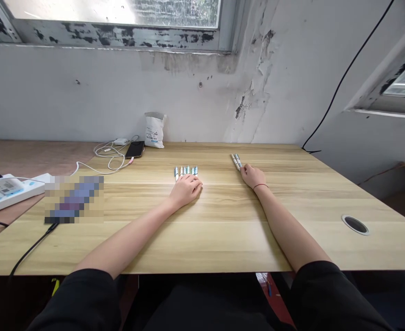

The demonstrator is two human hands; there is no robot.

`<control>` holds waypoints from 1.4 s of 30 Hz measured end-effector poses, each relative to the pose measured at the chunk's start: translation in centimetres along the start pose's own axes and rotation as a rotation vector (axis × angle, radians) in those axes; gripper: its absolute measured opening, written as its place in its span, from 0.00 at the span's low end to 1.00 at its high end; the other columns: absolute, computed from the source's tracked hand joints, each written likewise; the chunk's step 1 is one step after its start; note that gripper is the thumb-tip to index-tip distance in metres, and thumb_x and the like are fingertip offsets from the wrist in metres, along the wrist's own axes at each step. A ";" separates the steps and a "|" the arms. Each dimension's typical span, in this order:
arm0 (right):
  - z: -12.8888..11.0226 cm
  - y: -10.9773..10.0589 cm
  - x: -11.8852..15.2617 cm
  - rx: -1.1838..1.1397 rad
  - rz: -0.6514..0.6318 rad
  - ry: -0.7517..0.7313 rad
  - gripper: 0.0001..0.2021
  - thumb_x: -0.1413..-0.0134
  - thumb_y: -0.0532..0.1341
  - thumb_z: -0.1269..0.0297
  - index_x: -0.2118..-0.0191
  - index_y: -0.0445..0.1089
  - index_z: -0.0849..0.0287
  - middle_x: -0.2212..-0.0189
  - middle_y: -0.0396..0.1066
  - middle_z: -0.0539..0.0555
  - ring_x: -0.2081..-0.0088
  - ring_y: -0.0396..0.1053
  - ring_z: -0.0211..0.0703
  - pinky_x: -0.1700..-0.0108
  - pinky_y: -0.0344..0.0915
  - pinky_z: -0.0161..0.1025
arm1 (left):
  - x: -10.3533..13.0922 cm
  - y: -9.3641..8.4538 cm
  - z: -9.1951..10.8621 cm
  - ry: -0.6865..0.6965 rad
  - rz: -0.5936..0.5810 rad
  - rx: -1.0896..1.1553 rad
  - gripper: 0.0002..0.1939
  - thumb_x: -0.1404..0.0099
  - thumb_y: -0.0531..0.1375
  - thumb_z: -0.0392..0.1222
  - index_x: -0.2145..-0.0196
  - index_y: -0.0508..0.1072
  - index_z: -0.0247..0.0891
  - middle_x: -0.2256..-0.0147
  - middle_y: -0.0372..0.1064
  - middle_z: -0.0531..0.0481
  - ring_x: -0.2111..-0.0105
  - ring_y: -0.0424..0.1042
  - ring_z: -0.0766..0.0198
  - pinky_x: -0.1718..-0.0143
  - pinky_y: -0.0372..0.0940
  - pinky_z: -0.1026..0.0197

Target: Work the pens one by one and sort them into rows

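Note:
Several slim white pens with blue and green ends (pixel 188 170) lie side by side on the wooden table (pixel 223 243). My left hand (pixel 186 189) rests over their near ends, palm down, fingers bent and close together; what is under it is hidden. Further right, two more pens (pixel 236 161) lie slanted next to each other. At their near ends is my right hand (pixel 253 175), its fingers curled in and touching them; the fingertips are largely hidden.
A white packet (pixel 154 130) stands by the wall, beside a dark phone (pixel 135 149) with white cables. A blurred device (pixel 74 200) and a power strip (pixel 16 191) are at left. A round cable hole (pixel 355 225) is at right.

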State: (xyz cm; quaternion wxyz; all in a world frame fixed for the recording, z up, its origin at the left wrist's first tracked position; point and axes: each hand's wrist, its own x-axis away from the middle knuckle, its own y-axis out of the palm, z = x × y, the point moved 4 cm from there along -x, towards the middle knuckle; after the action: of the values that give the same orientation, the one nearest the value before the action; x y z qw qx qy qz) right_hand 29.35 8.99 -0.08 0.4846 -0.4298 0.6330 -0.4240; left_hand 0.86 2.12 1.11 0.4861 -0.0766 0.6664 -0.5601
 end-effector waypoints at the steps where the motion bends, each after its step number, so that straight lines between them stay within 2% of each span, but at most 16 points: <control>1: 0.0 0.0 0.0 -0.003 0.001 0.001 0.17 0.40 0.47 0.55 0.63 0.68 0.59 0.64 0.73 0.61 0.62 0.69 0.50 0.66 0.57 0.39 | 0.0 0.0 0.0 -0.001 -0.002 0.002 0.11 0.35 0.51 0.41 0.65 0.74 0.42 0.62 0.70 0.48 0.58 0.66 0.61 0.58 0.59 0.56; 13: 0.2 0.3 0.1 -0.097 0.016 0.006 0.16 0.42 0.49 0.54 0.59 0.67 0.58 0.61 0.72 0.60 0.60 0.69 0.50 0.63 0.59 0.41 | 0.0 0.1 -0.1 -0.015 0.006 0.007 0.09 0.36 0.53 0.40 0.64 0.73 0.43 0.60 0.70 0.49 0.57 0.66 0.60 0.57 0.58 0.56; 16: 0.3 0.3 -0.2 -0.154 0.031 0.050 0.18 0.43 0.49 0.53 0.55 0.65 0.60 0.59 0.70 0.62 0.57 0.67 0.51 0.61 0.59 0.41 | 0.0 0.0 0.0 -0.023 0.003 0.007 0.09 0.35 0.53 0.40 0.63 0.73 0.42 0.60 0.70 0.49 0.57 0.66 0.60 0.57 0.58 0.56; 20: -0.6 0.3 -1.7 -0.175 0.073 0.085 0.24 0.44 0.50 0.51 0.50 0.61 0.65 0.53 0.65 0.66 0.51 0.63 0.54 0.55 0.59 0.43 | 0.1 -0.2 0.1 -0.023 0.014 0.019 0.09 0.35 0.53 0.40 0.64 0.73 0.42 0.61 0.70 0.50 0.59 0.66 0.61 0.57 0.58 0.56; 25: -2.4 0.7 -5.2 -0.088 0.007 0.203 0.29 0.47 0.52 0.48 0.47 0.59 0.67 0.50 0.62 0.68 0.51 0.63 0.58 0.56 0.62 0.49 | 0.3 -0.1 0.1 -0.033 0.012 0.044 0.09 0.35 0.53 0.40 0.64 0.73 0.41 0.61 0.70 0.50 0.59 0.65 0.62 0.56 0.58 0.57; 29: -3.1 1.5 -7.1 -0.025 -0.099 0.219 0.22 0.44 0.52 0.56 0.50 0.65 0.66 0.52 0.65 0.68 0.53 0.66 0.56 0.57 0.62 0.48 | 0.3 0.0 0.0 -0.035 -0.003 0.049 0.09 0.35 0.53 0.40 0.63 0.73 0.42 0.61 0.70 0.50 0.58 0.65 0.61 0.56 0.58 0.57; 31: -3.0 1.7 -7.5 -0.015 -0.109 0.224 0.19 0.44 0.51 0.60 0.52 0.67 0.67 0.55 0.66 0.68 0.54 0.67 0.55 0.57 0.63 0.47 | 0.3 0.0 0.0 -0.035 -0.006 0.056 0.09 0.35 0.53 0.40 0.63 0.73 0.42 0.61 0.70 0.50 0.58 0.65 0.61 0.56 0.58 0.57; 37: -2.6 1.5 -7.2 -0.019 -0.106 0.243 0.20 0.43 0.51 0.57 0.53 0.68 0.67 0.57 0.67 0.68 0.55 0.67 0.54 0.59 0.63 0.45 | 0.3 -0.1 0.1 -0.045 -0.010 0.061 0.09 0.35 0.53 0.39 0.63 0.73 0.41 0.60 0.70 0.50 0.57 0.65 0.61 0.55 0.57 0.56; 40: -3.0 0.8 -6.3 -0.005 -0.022 0.202 0.23 0.44 0.51 0.53 0.51 0.65 0.68 0.55 0.65 0.69 0.53 0.64 0.57 0.58 0.62 0.47 | 0.1 -0.6 -0.2 -0.070 0.011 0.041 0.10 0.35 0.52 0.40 0.61 0.73 0.42 0.57 0.69 0.50 0.55 0.64 0.60 0.52 0.57 0.55; 42: -4.2 -0.1 -4.8 0.013 0.098 0.078 0.22 0.44 0.52 0.55 0.50 0.63 0.67 0.54 0.64 0.68 0.51 0.62 0.58 0.57 0.61 0.47 | -0.1 -1.0 -0.9 -0.108 0.027 0.023 0.12 0.35 0.51 0.41 0.59 0.72 0.43 0.56 0.68 0.50 0.53 0.63 0.60 0.50 0.55 0.54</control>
State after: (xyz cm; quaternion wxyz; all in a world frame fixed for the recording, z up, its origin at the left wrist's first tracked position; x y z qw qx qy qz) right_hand 26.06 14.08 1.89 0.4826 -0.3780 0.6689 -0.4204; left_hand -0.20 2.40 1.89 0.5298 -0.0923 0.6337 -0.5561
